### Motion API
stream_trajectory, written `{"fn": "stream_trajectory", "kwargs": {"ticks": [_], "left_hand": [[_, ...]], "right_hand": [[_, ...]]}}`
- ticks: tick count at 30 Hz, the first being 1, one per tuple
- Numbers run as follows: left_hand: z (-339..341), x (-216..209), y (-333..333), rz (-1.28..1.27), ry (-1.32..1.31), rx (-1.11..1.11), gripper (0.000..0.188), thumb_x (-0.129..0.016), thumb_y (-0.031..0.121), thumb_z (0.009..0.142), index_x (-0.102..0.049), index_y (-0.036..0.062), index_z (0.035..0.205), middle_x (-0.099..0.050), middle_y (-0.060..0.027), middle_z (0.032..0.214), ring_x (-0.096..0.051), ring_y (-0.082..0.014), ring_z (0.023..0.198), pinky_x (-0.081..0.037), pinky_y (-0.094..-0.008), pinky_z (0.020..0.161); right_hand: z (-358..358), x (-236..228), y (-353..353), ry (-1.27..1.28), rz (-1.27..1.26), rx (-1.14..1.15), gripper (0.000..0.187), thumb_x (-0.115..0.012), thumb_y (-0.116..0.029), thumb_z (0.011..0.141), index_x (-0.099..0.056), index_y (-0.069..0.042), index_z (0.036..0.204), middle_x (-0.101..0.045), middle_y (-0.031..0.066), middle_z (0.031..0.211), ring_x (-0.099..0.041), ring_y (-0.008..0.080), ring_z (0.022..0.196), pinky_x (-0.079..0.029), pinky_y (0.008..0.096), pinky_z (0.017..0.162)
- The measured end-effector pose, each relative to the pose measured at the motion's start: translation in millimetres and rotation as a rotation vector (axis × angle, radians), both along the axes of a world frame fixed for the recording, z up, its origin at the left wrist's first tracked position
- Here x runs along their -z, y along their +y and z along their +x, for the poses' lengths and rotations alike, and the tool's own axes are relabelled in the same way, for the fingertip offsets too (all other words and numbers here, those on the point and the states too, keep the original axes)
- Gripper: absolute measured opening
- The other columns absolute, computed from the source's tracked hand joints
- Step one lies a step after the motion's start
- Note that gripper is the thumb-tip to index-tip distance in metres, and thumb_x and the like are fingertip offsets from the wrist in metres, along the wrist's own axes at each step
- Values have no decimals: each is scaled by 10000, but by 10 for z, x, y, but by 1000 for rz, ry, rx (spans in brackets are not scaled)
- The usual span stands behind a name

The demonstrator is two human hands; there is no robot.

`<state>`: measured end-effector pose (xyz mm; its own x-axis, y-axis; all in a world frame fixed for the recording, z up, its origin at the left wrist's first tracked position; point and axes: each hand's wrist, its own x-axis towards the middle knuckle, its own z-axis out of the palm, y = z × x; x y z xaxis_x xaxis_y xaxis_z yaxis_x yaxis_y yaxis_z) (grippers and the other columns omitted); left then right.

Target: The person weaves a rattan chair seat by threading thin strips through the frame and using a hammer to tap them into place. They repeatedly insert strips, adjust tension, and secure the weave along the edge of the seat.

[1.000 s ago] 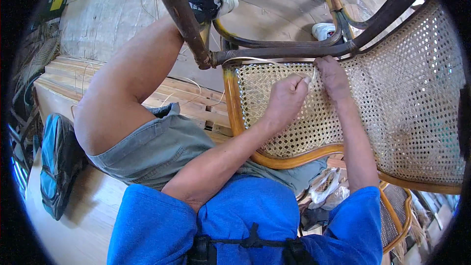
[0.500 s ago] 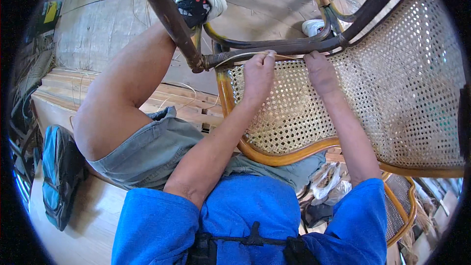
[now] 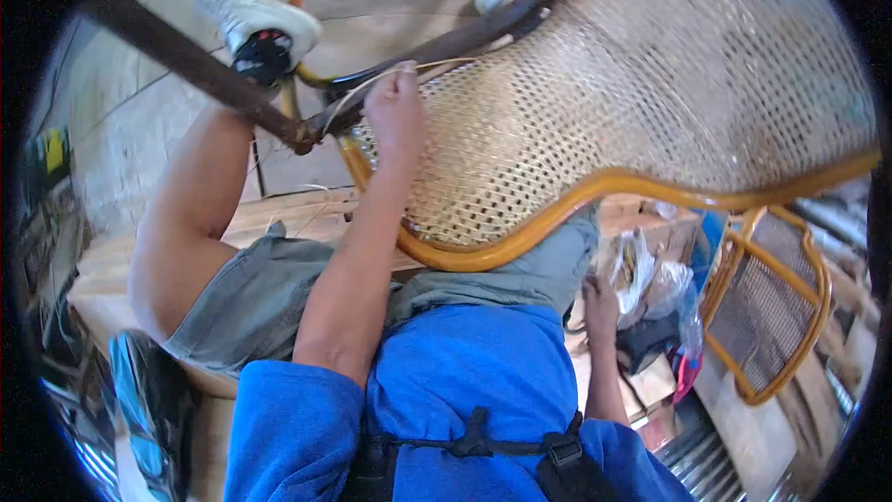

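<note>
A woven cane panel (image 3: pixel 557 102) on a chair frame lies across my lap, edged on the near side by a glossy orange-brown rattan rail (image 3: pixel 595 188). My left hand (image 3: pixel 397 116) is at the panel's far left edge, its fingers pinched on a thin pale cane strip (image 3: pixel 444 62). That strip curves along a dark brown pole (image 3: pixel 446 54) of the frame. Away from the chair, my right hand (image 3: pixel 599 307) is low beside my right thigh, near a clear plastic bag (image 3: pixel 634 270) and dark items. Its fingers are blurred, and what they touch is unclear.
Another rattan piece with a mesh panel (image 3: pixel 767 302) stands at the right. A black and teal bag (image 3: pixel 149 414) lies at the lower left. A dark pole (image 3: pixel 186 60) slants across the upper left, near my shoe (image 3: pixel 255 19). Planks (image 3: pixel 251 223) lie behind my leg.
My right hand has left the panel's edge and dropped beside my right thigh. My left hand still pinches the cane strip. The view has swung to the right.
</note>
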<state>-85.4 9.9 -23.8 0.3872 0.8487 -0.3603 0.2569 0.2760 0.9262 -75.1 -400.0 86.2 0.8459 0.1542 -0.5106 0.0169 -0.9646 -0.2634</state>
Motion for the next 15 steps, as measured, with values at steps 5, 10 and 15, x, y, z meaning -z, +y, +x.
{"fn": "stream_trajectory", "kwargs": {"ticks": [5,10,15], "left_hand": [[75,-184,-57,-7,-162,-82,233,-557,170,899,-658,-40,921,-616,-24,789,-502,-83,685,-414,-241,631],[75,-129,-21,-262,-292,-161,212,-572,191,886,-637,-9,864,-563,16,689,-488,-62,627,-392,-234,579],[133,-465,38,-373,-255,-195,279,-585,237,877,-544,62,662,-362,80,527,-338,-28,508,-275,-240,468]], "right_hand": [[-421,21,231,-67,-1,103,242,-469,-54,862,-544,34,1075,-595,225,965,-585,306,935,-439,379,814],[-405,-13,247,25,-12,118,297,-477,-87,876,-524,32,1144,-615,205,1009,-591,308,972,-437,363,857],[-574,339,-82,-64,108,258,254,-569,-194,849,-590,26,974,-621,213,886,-593,337,851,-445,392,771]]}}
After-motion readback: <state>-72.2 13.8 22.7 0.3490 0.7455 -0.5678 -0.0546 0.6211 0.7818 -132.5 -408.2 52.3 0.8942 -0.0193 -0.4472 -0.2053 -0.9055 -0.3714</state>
